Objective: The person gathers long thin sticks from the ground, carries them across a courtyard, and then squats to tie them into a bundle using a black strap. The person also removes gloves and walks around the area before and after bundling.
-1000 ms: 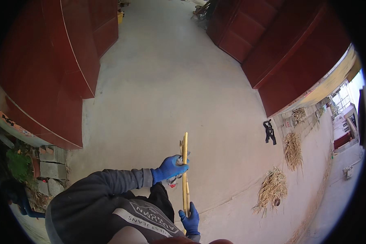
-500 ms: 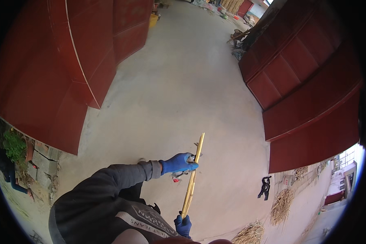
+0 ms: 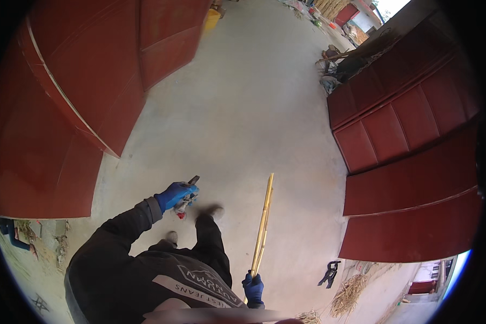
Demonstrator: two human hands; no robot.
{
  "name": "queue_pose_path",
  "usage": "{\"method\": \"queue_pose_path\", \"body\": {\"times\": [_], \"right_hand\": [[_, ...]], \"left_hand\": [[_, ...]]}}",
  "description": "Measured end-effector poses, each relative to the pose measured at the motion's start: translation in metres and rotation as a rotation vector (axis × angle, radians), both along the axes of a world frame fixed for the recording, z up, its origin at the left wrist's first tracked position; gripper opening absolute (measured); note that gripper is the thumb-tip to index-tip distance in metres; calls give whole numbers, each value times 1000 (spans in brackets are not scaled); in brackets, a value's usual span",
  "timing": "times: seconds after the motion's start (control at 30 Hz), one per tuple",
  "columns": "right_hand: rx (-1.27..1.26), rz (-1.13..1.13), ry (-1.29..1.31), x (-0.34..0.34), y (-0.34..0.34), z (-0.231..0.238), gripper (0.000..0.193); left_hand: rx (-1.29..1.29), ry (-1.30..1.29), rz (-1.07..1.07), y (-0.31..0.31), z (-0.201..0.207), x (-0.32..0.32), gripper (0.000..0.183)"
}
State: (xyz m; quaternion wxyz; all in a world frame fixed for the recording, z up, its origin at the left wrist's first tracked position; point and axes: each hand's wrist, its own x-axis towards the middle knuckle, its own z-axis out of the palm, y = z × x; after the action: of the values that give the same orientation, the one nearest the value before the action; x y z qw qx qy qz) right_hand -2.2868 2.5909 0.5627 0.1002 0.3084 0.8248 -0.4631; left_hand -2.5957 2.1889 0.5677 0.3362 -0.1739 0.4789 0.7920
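Observation:
My left hand (image 3: 173,196), in a blue work glove, is out to the left. It is closed on a small greyish bundle (image 3: 184,204) with a dark flat end sticking out above and a red bit below; its exact kind is unclear. My right hand (image 3: 253,289), also gloved in blue, sits low near my body. Its fingers wrap the lower part of several long yellow stalks (image 3: 263,227), which rise upright, slightly fanned, in front of me. The two hands are well apart, and the left one does not touch the stalks.
Red metal gates stand on the left (image 3: 86,97) and the right (image 3: 410,216), with a concrete floor (image 3: 237,108) between them. A black clamp-like object (image 3: 329,274) and dry straw (image 3: 349,296) lie at lower right. Farther off are clutter (image 3: 332,67) and a yellow container (image 3: 212,20).
My left hand has let go of the stalks and swung left with the greyish bundle. My right hand keeps its grip. My legs and feet have come into view.

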Motion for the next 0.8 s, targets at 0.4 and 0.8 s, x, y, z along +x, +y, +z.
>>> {"method": "queue_pose_path", "body": {"times": [0.4,0.8], "right_hand": [[-135,-112,-237,-335,115,-14,27],[-194,-96,-169,-725,127,19,30]], "left_hand": [[-1371,200,-881,-97,-48,-104,33],[-1166,99,-994,-79,-24,-364,39]]}}
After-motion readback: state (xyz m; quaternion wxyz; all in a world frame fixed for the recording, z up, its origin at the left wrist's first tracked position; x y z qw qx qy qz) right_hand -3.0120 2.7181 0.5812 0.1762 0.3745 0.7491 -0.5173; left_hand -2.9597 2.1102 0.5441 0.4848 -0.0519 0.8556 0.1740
